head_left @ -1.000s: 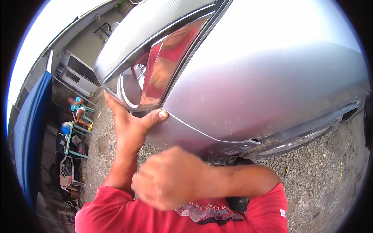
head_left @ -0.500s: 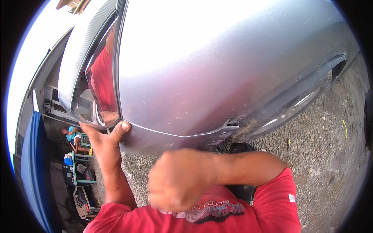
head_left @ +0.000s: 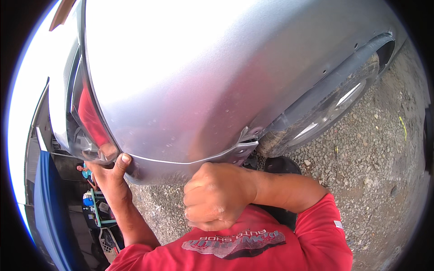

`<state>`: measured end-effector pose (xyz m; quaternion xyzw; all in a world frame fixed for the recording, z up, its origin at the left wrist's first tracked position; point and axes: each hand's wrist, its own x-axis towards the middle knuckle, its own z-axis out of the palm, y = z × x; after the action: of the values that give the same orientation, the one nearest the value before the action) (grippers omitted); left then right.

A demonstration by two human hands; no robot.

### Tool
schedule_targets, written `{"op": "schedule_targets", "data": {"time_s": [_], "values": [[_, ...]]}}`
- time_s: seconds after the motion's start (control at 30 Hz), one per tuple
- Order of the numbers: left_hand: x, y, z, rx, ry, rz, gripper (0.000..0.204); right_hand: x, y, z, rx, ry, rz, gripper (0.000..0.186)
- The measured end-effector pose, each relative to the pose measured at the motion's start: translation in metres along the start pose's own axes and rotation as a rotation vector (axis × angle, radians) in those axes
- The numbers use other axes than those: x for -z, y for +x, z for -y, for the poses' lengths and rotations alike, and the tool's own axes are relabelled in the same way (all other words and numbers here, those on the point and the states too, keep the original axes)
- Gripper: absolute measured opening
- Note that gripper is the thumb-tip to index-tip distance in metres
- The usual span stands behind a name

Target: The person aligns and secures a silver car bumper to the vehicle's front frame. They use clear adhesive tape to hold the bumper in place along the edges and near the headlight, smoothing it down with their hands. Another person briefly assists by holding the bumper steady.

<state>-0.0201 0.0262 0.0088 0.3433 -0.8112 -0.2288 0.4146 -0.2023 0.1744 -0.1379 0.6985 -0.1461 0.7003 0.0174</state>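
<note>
Before me is the corner of a silver car, with a light (head_left: 88, 128) under a clear, shiny cover at the left. My left hand (head_left: 110, 179) grips the lower corner of this light. Its thumb lies by the seam between body panel and bumper (head_left: 158, 173); the fingertips are partly hidden behind the light. My right hand (head_left: 219, 196) is a closed fist at the bumper's lower edge, knuckles toward the left, nothing seen in it. Right of it, the bumper's end stands apart from the fender (head_left: 217, 104) at a jagged gap beside the wheel arch.
A dusty wheel (head_left: 321, 119) sits in the arch at the right. Grey gravel (head_left: 361, 158) covers the ground. Over at the left are a blue tarp (head_left: 47, 194), a green stand (head_left: 97, 210) with things on it, and a person (head_left: 85, 170) farther off.
My right fist, blurred before, has risen slightly to the bumper's edge and now looks sharp. My left hand keeps its hold on the light. The whole view has shifted, moving the car leftward.
</note>
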Motion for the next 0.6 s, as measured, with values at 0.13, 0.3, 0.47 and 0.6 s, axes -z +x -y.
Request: {"op": "schedule_targets", "data": {"time_s": [0.13, 0.3, 0.47, 0.6], "values": [[0.001, 0.001, -0.001, -0.063, 0.058, -0.011, 0.099, -0.003, -0.027, 0.034, -0.145, -0.094, -0.144, 0.037], [0.007, 0.003, 0.011, -0.065, 0.040, -0.004, 0.095, 0.007, -0.091, 0.049, -0.834, -0.624, -0.727, 0.035], [0.011, 0.006, 0.017, -0.060, 0.062, -0.012, 0.094, 0.013, -0.097, 0.025, -0.839, -0.208, -0.789, 0.052], [0.020, 0.013, 0.021, -0.016, 0.169, -0.032, 0.101, 0.008, -0.095, 0.011, -0.889, 0.070, -0.881, 0.024]]}}
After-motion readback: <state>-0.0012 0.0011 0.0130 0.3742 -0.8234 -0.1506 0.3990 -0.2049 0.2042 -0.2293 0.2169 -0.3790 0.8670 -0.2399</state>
